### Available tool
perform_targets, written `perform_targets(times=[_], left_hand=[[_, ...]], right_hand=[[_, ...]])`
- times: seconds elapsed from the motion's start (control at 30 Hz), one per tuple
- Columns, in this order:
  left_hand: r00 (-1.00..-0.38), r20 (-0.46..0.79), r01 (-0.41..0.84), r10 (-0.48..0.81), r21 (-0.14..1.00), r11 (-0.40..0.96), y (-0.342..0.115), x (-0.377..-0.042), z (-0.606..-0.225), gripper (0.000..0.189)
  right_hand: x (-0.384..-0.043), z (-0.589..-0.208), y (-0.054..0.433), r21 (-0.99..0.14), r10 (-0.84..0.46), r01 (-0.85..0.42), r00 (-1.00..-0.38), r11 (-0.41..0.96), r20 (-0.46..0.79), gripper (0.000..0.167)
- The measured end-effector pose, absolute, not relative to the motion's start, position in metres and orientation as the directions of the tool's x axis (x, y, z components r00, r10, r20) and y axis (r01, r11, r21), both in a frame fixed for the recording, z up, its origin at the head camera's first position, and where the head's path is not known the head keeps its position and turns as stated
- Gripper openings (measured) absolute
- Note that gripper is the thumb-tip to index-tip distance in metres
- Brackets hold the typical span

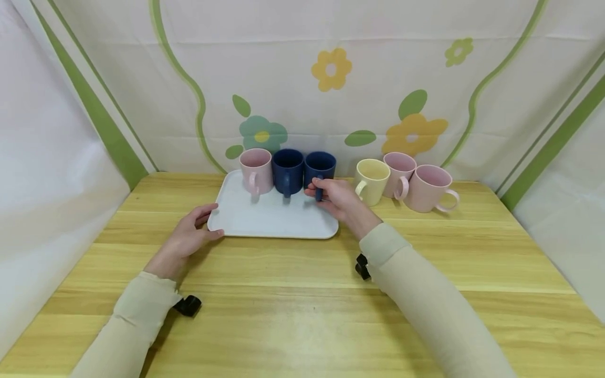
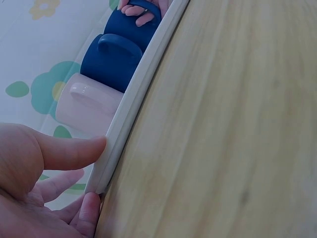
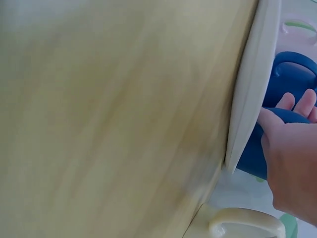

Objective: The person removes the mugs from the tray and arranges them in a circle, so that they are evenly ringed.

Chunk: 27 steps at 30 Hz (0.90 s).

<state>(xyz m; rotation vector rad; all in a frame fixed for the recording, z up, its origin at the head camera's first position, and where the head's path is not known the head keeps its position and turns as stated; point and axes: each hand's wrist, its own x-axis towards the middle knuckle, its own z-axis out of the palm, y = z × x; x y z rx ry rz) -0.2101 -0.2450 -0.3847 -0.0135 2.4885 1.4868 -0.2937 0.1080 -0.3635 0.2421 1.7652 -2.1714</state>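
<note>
Likely placing, the right hand [image 1: 341, 197] grips a navy mug [image 1: 320, 169] at the tray's [image 1: 279, 219] 1 o'clock, left hand [image 1: 190, 231] pinching 8 o'clock; gentle release seems needed.

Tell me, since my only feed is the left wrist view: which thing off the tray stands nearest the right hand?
Observer: A yellow mug, standing on the table just to the right of the right hand.
Operator: Which way does its handle face?
Observer: In the head view, leftward, toward that hand.
Operator: Anything beyond it?
Observer: Yes, two pink mugs to its right.
</note>
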Motion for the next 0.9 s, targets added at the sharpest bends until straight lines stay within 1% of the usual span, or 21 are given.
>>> perform_targets(times=[0.27,0.4,0.6,0.9], left_hand=[[-0.97,-0.214,-0.136,0.115,0.87,0.474,-0.245,-0.211,-0.385,0.083],[-0.97,-0.217,-0.141,0.111,0.872,0.47,-0.245,-0.211,-0.385,0.084],[-0.969,-0.222,-0.148,0.105,0.871,0.469,-0.245,-0.211,-0.385,0.084],[-0.969,-0.222,-0.147,0.109,0.872,0.466,-0.246,-0.211,-0.386,0.084]], right_hand=[[-0.289,-0.361,0.108,-0.914,-0.12,0.351,-0.936,-0.206,-0.332,0.022],[-0.285,-0.359,0.11,-0.911,-0.106,0.351,-0.936,-0.214,-0.336,0.023],[-0.279,-0.356,0.113,-0.92,-0.124,0.328,-0.944,-0.215,-0.307,0.023],[-0.259,-0.34,0.122,-0.954,-0.167,0.261,-0.957,-0.15,-0.235,0.022]])
